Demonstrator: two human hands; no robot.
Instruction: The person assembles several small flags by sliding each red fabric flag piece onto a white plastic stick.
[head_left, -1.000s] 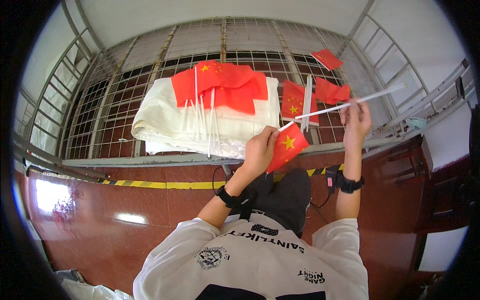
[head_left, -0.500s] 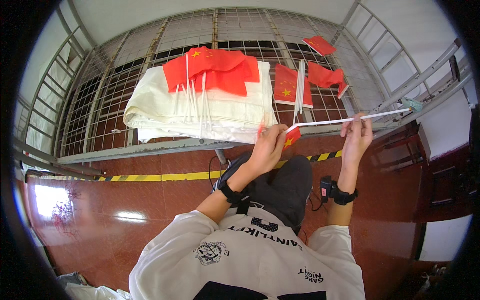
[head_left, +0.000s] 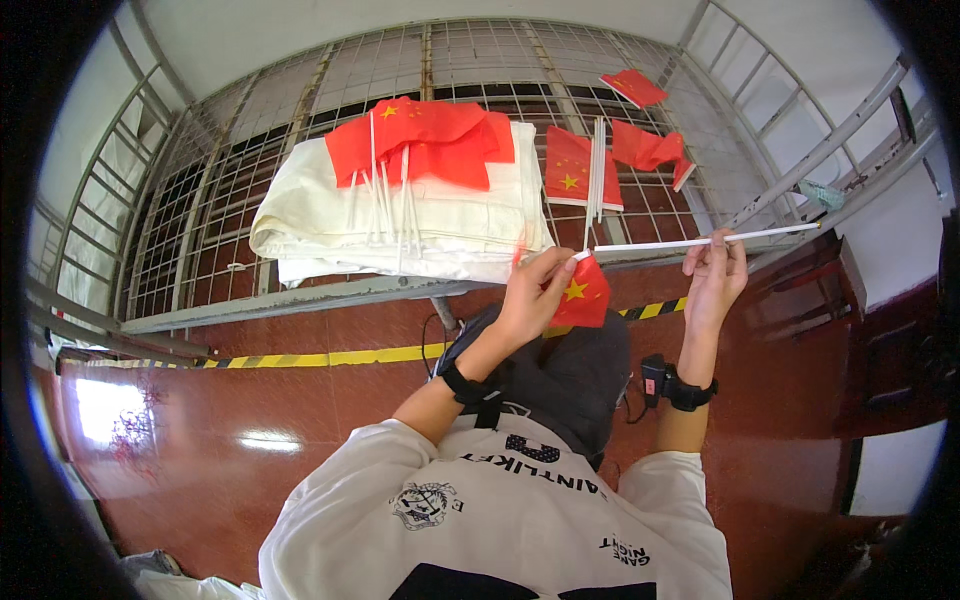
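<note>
My left hand [head_left: 536,292] pinches the white-edged top corner of a small red flag [head_left: 584,296] with yellow stars, which hangs down in front of the bed's rail. My right hand [head_left: 716,274] grips a thin white flagstick [head_left: 650,245] between thumb and fingers. The stick lies nearly level, its left end close by the flag's white edge. I cannot tell whether that end sits inside the edge. Just beyond, on the mesh, lie a bundle of white sticks [head_left: 597,170] and a flat red flag [head_left: 570,172].
On the metal mesh bed frame [head_left: 240,300] rests a folded white cloth [head_left: 480,225], with a pile of red flags [head_left: 425,140] and several white sticks on it. Two crumpled flags lie at the right. Yellow-black tape [head_left: 370,356] crosses the red floor.
The flag at my left hand now hangs lower and more spread out. The stick in my right hand has dropped slightly at its left end's side of the flag; both hands stay nearly in place.
</note>
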